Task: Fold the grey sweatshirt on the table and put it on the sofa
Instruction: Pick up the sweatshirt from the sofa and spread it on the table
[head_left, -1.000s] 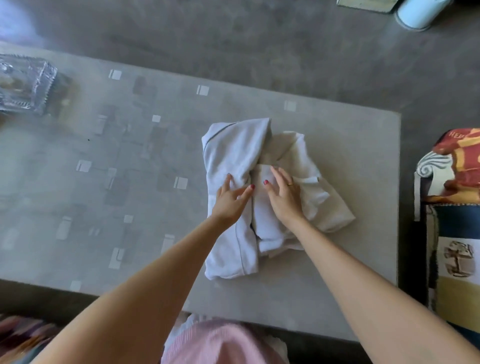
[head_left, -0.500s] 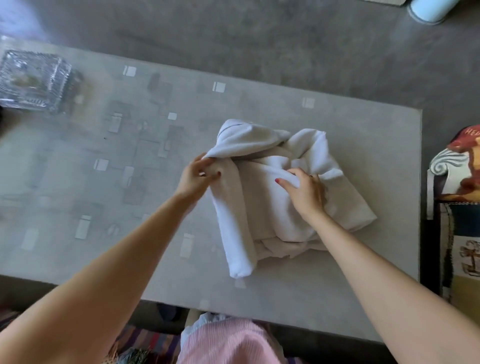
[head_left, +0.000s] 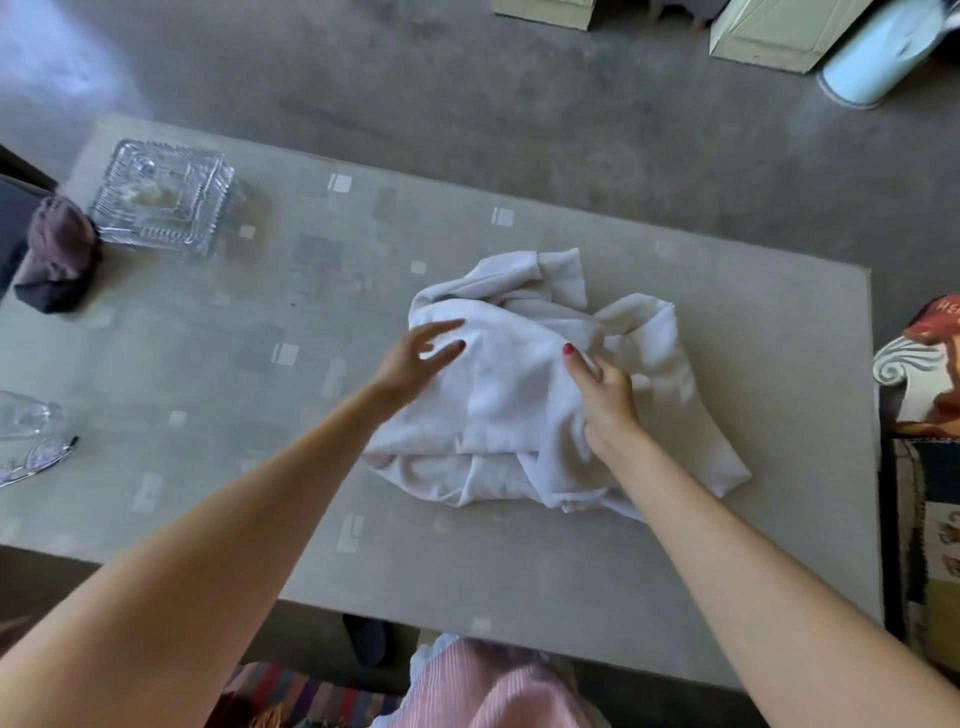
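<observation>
1 sweatshirt (head_left: 519, 395), 1 glass dish (head_left: 163, 195), 1 pair of glasses (head_left: 36, 460), 2 hands: left (head_left: 418, 356), right (head_left: 605, 395).

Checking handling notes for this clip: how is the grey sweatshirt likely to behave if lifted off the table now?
Probably floppy: the sweatshirt lies in soft, rumpled folds under the left hand and right hand. Its loose layers would likely sag and unfold unless gathered. It should not slide far on the table if pushed, bunching instead.

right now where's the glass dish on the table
In the head view the glass dish sits at the table's far left corner, beside a dark cloth bundle, well left of the sweatshirt.
</observation>
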